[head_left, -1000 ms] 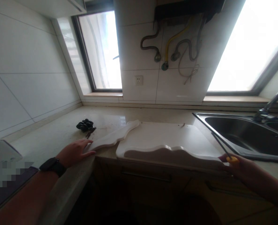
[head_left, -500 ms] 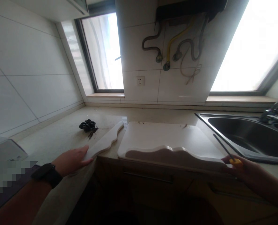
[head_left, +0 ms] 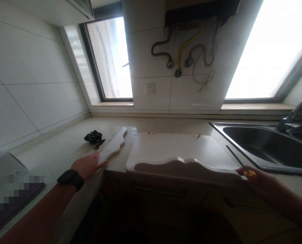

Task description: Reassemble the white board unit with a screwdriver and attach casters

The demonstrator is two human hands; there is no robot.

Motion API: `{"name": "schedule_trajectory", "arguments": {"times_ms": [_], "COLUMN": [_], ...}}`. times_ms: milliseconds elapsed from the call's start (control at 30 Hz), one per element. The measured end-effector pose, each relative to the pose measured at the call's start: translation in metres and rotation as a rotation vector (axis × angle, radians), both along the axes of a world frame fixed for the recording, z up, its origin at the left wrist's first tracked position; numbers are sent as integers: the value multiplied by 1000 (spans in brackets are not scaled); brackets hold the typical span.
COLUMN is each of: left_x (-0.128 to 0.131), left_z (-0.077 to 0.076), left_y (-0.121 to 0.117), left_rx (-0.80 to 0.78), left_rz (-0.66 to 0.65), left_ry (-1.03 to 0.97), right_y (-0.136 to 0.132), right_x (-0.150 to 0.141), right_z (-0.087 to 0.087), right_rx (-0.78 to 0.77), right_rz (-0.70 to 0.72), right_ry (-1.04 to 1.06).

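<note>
My left hand (head_left: 87,165), with a black watch on its wrist, grips the near end of a narrow white panel with a wavy edge (head_left: 112,145), which lies on the counter. To its right is a wide white board (head_left: 176,145) with rounded corners and small pegs or screws along its back edge. A second wavy-edged panel (head_left: 176,167) stands along that board's front. In my right hand (head_left: 255,181) is a screwdriver (head_left: 249,174) with a yellow handle, its shaft pointing up and left. The fingers of this hand are also at the second panel's right end, partly hidden.
Black round-ended parts (head_left: 93,137) lie in a pile with small dark pieces, probably screws, on the counter (head_left: 69,144). A steel sink (head_left: 255,142) with a faucet (head_left: 290,118) is at the right. A white box-like object (head_left: 11,164) stands at the left edge.
My left hand has slid the narrow wavy panel left and away from me, widening its gap from the wide board. My right hand keeps its hold; the view has shifted slightly.
</note>
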State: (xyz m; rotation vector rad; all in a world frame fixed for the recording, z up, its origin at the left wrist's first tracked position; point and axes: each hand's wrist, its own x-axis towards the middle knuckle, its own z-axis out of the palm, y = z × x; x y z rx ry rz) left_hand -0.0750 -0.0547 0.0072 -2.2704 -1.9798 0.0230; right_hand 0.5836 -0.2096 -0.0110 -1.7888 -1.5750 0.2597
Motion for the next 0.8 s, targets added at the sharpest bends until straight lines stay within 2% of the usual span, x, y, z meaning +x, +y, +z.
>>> {"name": "schedule_trajectory", "arguments": {"times_ms": [67, 133, 200, 300, 400, 500, 633, 800], "left_x": [9, 24, 47, 88, 123, 141, 146, 148], "left_z": [3, 7, 11, 12, 5, -7, -18, -22], "left_y": [-2, -9, -18, -33, -40, -41, -43, -50], "left_rx": [132, 242, 257, 259, 247, 226, 235, 285], "left_rz": [-60, -258, -530, -771, -849, -871, -843, -808], "left_ry": [5, -31, -111, -190, -181, -162, -204, -241], "right_y": [-1, -3, -4, -7, -11, -14, -17, -21], "right_x": [-5, -7, -6, -3, -7, -15, -20, -17], "right_z": [5, 7, 5, -3, -10, -12, -15, -25], "right_rx": [-61, -96, -104, -91, -13, 99, 158, 181], "right_rz": [30, 35, 25, -21, -47, 21, 83, 89], "right_ry": [8, 4, 0, 5, 19, 26, 12, -98]}}
